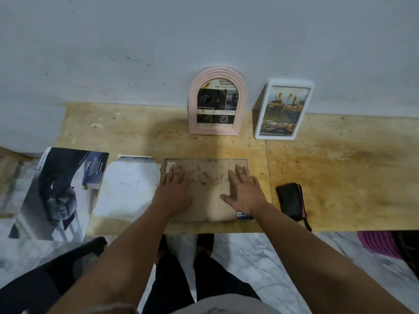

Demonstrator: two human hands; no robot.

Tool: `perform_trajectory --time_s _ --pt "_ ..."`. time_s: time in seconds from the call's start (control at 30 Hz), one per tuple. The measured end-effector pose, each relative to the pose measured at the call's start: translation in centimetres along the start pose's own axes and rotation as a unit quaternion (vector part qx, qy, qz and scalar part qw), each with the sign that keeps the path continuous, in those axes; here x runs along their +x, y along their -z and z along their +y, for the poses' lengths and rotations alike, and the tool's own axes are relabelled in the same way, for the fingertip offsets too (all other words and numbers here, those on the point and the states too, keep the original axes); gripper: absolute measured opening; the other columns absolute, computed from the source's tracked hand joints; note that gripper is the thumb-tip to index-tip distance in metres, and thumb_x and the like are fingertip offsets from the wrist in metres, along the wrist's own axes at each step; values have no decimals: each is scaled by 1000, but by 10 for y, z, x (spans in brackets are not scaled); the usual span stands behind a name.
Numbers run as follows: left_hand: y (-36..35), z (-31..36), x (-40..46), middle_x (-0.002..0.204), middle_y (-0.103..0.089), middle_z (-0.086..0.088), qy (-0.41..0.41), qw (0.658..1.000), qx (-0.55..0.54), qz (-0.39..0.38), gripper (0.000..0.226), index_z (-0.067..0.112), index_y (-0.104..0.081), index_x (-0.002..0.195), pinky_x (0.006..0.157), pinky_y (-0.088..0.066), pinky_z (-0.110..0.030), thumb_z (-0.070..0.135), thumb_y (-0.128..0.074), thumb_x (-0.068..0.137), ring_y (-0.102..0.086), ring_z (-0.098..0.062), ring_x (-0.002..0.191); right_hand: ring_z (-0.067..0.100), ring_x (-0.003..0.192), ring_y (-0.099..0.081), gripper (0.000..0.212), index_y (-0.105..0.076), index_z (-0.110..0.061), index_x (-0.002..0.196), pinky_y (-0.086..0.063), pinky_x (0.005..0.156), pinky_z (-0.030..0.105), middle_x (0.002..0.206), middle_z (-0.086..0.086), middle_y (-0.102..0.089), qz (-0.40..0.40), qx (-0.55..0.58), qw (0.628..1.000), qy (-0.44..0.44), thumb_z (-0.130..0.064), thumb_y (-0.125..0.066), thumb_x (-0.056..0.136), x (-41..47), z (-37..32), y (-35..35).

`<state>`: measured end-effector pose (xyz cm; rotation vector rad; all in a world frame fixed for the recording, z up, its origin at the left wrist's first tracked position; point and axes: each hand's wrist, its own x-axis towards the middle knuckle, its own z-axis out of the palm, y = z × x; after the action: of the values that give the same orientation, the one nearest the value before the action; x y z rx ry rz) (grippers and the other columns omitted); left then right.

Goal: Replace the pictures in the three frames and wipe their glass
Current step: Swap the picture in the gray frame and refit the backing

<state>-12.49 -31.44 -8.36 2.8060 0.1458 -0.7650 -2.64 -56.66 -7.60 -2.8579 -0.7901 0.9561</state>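
your forearms come up from the bottom edge, nearest the lens, reaching to the surface (340, 168), a stained plywood top set against a grey wall (204, 37).

largest loose item: a car brochure (59, 191) at the far left, hanging past the surface's left edge. just right of it, a white printed sheet (129, 189), corners curled, its right edge touching the frame back.

centre front: the third frame, face down, showing its brown backing board (208, 196). the board is mottled with pale scuffs toward the far side. a dark blue picture corner (243, 215) with white lettering pokes out from under the near right corner.

your left hand (173, 189) lies flat on the board's left part, fingers straight and spread, holding nothing. your right hand (243, 190) lies flat on the right part, fingers straight, thumb out to the left, nothing held either.

at the back, leaning on the wall: a pink arched frame (217, 102) with a dark car-interior print behind its glass, and to its right a white rectangular frame (284, 109), tilted, with a picture of yellow machines. the two stand apart.

right of the backing board, near the front edge: a black cloth (291, 200) with pink trim, folded, apart from your right hand.

below the surface: marble floor (283, 257), a purple basket (378, 243) at right, only partly in view.
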Motion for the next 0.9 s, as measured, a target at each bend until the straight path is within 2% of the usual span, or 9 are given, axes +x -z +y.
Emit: perform_trajectory --time_s 0.13,0.2,0.33,0.43,0.63,0.73,0.8,0.87,0.9 --pt "-28 -14 -30 170 23 -16 41 999 24 -19 86 15 2 166 129 1 -54 57 -39 103 19 -38 158 33 154 24 113 14 -23 162 -3 123 63 165 8 33 -58 4 997 -45 -81 -45 85 -17 4 -20" --pt "-41 -23 -42 170 22 -19 47 998 28 -12 82 18 -1 167 128 -5 -59 61 -26 102 14 -43 158 34 153 26 117 22 -26 160 0 121 67 161 7 41 -82 4 996 -46 -85 -44 83 -19 8 -26" --pt "-60 -34 -52 171 -12 -21 48 998 26 14 81 22 -26 163 115 -34 -70 69 -12 99 -25 -51 153 35 152 29 117 32 -27 155 2 118 71 156 6 48 -98 -7 994 -42 -88 -38 83 -17 11 -33" --pt "-64 -36 -51 171 -16 -22 62 998 24 18 80 28 -23 163 115 -29 -72 71 -2 99 -24 -52 152 34 151 31 115 33 -28 154 2 118 72 155 5 50 -89 -7 995 -43 -88 -37 84 -15 12 -38" --pt "-69 -36 -54 171 -16 -21 65 996 11 59 80 37 -16 164 115 -20 -76 72 -26 93 -22 -55 152 34 152 30 113 32 -29 155 -1 118 73 154 3 51 -92 -11 994 -59 -84 -40 86 -12 9 -39" --pt "-54 -29 -50 171 19 -17 88 994 58 34 83 40 9 162 123 -5 -71 75 -30 97 8 -50 157 37 154 22 115 29 -27 156 -6 117 73 157 6 47 -114 -34 991 -68 -82 -44 86 -12 3 -29" --pt "-49 -25 -50 168 29 -16 91 993 69 8 88 37 14 162 125 1 -66 71 -37 99 21 -47 155 38 156 15 115 26 -26 158 -11 117 71 161 8 41 -117 -34 991 -63 -81 -45 86 -12 1 -21" --pt "-39 -20 -57 171 18 -17 98 994 44 -1 88 30 5 165 125 -10 -62 64 -45 101 8 -47 158 37 157 4 107 18 -28 160 -17 118 67 166 8 30 -82 -7 995 -55 -79 -44 89 -17 4 -15" --pt "-35 -18 -62 173 6 -18 105 994 27 -2 84 27 -4 166 123 -23 -59 59 -47 101 -10 -46 157 36 157 -6 102 13 -29 162 -24 117 65 170 7 21 -51 18 997 -63 -77 -43 91 -21 8 -16"
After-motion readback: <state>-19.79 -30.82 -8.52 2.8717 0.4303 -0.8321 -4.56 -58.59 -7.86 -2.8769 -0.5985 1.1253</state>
